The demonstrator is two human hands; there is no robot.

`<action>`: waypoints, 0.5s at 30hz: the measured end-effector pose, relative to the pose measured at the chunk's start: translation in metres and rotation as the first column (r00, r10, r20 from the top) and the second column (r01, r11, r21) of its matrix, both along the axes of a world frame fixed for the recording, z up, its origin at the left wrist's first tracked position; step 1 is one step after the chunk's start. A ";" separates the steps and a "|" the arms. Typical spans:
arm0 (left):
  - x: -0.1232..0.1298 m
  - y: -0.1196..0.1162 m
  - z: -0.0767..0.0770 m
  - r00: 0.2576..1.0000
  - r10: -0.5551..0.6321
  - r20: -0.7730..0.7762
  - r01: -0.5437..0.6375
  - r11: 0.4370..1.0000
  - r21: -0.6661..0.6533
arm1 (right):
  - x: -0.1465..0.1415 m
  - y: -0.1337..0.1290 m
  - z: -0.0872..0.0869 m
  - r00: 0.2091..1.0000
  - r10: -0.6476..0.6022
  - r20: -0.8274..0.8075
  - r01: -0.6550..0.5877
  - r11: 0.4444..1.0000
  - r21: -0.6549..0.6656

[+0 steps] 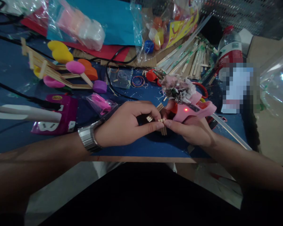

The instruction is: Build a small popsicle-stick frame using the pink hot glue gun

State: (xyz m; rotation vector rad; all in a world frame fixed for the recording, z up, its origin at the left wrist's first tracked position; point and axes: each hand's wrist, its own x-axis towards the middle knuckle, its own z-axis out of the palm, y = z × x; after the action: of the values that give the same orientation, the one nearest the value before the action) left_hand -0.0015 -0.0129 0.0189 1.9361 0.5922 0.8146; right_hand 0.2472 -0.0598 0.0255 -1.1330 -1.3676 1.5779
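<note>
Near the table's front edge, my left hand (124,124), with a silver watch (87,138) at the wrist, pinches small wooden sticks (163,130) between thumb and fingers. My right hand (191,128) meets it from the right, its thumb tip on the same sticks. A pink glue gun (193,110) with a lit red light rests in my right hand, a clear glue stick (231,130) coming out of its back. Its front end is covered by a grey and pink clump (176,88). More stick ends (149,118) show beside my left fingers.
A stick frame (68,75) with coloured foam pieces stands at left, behind a purple power strip (61,114). Loose wooden sticks (191,59), a red-labelled bottle (230,50) and a bag of coloured balls (160,31) lie farther back. Cardboard (273,125) is at right; black cables cross the table.
</note>
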 end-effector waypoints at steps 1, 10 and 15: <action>0.000 0.000 0.000 1.000 0.002 -0.004 -0.002 1.000 -0.001 | 0.000 0.000 0.001 1.000 -0.008 -0.002 0.007 1.000 -0.007; 0.000 0.000 -0.001 1.000 0.002 -0.006 -0.002 1.000 -0.015 | -0.002 0.001 0.004 0.998 0.005 0.068 -0.008 0.999 0.044; -0.001 0.001 0.000 1.000 0.011 -0.028 -0.011 1.000 -0.015 | 0.002 0.000 -0.002 1.000 0.004 -0.010 -0.003 0.999 0.049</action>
State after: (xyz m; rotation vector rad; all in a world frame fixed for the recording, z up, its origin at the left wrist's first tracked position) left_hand -0.0021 -0.0120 0.0188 1.9350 0.6245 0.7892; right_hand 0.2490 -0.0594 0.0238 -1.0926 -1.3946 1.5426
